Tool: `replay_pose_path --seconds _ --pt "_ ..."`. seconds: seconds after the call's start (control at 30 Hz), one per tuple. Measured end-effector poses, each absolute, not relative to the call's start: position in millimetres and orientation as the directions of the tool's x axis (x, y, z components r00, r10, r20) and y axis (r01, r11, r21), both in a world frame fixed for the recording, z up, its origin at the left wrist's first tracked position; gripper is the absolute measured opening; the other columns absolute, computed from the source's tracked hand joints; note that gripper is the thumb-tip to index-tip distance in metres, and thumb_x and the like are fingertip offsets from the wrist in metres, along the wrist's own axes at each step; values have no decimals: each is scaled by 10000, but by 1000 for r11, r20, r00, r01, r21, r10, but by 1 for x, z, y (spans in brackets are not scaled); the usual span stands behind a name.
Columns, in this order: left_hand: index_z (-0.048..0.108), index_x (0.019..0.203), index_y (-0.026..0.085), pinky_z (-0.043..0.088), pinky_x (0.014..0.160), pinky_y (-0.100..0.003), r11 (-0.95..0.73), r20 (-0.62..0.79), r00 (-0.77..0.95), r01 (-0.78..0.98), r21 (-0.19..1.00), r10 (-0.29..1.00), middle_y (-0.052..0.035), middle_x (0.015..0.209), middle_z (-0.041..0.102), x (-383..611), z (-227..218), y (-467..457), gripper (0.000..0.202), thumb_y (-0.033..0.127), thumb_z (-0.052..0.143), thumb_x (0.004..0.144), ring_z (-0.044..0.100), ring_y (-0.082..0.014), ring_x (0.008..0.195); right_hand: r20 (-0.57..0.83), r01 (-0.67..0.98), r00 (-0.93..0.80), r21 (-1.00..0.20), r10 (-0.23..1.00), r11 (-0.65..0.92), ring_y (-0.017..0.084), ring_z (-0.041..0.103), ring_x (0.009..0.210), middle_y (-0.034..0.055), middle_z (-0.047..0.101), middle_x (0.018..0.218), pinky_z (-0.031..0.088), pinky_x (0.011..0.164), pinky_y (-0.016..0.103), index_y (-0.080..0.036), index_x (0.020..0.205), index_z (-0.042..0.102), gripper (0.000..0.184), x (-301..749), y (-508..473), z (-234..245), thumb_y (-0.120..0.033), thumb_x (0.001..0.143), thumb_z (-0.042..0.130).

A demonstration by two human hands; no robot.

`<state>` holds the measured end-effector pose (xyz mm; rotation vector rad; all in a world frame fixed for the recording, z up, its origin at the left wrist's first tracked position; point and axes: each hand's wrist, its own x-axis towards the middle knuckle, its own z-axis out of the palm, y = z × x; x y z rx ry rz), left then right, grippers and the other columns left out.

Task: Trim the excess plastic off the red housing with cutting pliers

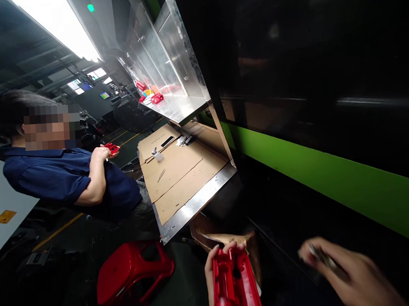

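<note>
Steel-edged workbench [194,208] topped with flat brown cardboard sheets [181,173], small clear plastic bottle [157,154], thin metal tool [161,175], flat black bar [167,141] lying on the cardboard, red plastic stool [132,270] on the dark floor [68,253]

We count one red stool [133,270], one co-worker [63,175], two cardboard sheets [181,173] on one table [194,204], and perhaps three red parts: ours [235,285], theirs [112,148], one shelved [157,98].

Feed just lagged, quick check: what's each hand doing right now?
Left hand: closed around the red plastic part.
Right hand: blurred, fingers curled on a thin dark tool; what it is cannot be told.
</note>
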<state>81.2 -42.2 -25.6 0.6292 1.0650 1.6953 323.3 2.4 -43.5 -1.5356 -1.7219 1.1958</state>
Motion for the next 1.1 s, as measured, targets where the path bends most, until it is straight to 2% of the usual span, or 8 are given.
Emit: replay_pose_path --seconds 0.1,0.23,0.37,0.57,0.7,0.83,0.93,1.1 --pt "557 1324 353 352 1161 -612 -101 -95 -283 -607 788 954 -80 1307 636 93 -20 -35 912 907 629 604 526 -446 1275 4 647 36 -762 999 -20 240 721 919 102 672 1249 624 725 327 -211 1076 695 445 335 41 -72 -453 837 408" --pt "557 1374 285 327 1173 -623 -31 -133 -163 -736 676 978 -129 1362 604 94 -10 -30 973 960 314 717 466 -450 1335 -26 686 110 -721 994 -95 271 722 788 87 753 936 626 643 398 -208 999 716 479 347 59 -90 -535 786 437" --pt "419 1480 296 324 1163 -632 44 -160 -68 -792 609 985 -133 1449 529 85 -5 -30 1021 963 250 725 379 -436 1404 -135 694 87 -703 987 -157 253 720 702 35 763 844 609 563 370 -263 911 722 475 357 46 -96 -645 761 484" --pt "245 1545 245 457 1013 -636 87 -157 -6 -810 579 988 -218 1478 451 69 -8 -28 1324 991 573 502 365 -518 1372 -435 778 45 -550 899 -305 361 677 1033 125 692 1220 604 821 492 -207 1212 626 853 363 39 -107 -878 761 353" --pt "238 1540 209 488 947 -619 66 -103 10 -829 555 995 -256 1445 444 52 -14 -20 1386 928 703 451 387 -538 1333 -511 741 -11 -582 860 -336 322 608 1174 73 595 1369 590 875 470 -285 1322 520 796 358 43 -124 -850 829 253" --pt "291 1521 180 489 930 -616 38 -28 28 -863 504 999 -268 1382 491 28 -20 -5 1388 916 728 427 454 -524 1274 -507 738 -31 -593 861 -323 289 554 1248 43 510 1460 578 933 461 -316 1383 470 733 334 56 -133 -806 871 289" --pt "340 1511 206 509 928 -570 10 32 28 -887 462 999 -229 1360 539 0 -18 9 1307 897 733 473 520 -459 1237 -463 770 -89 -594 882 -234 300 561 1254 63 559 1413 551 994 514 -285 1367 525 741 292 83 -126 -798 862 345" --pt "367 1505 236 500 995 -492 -2 93 36 -926 378 995 -163 1374 566 -70 -10 29 1095 795 739 640 549 -367 1244 -21 783 -417 -517 909 347 288 575 1233 106 656 1263 515 1047 478 -187 1217 629 652 168 163 -113 -713 882 437"
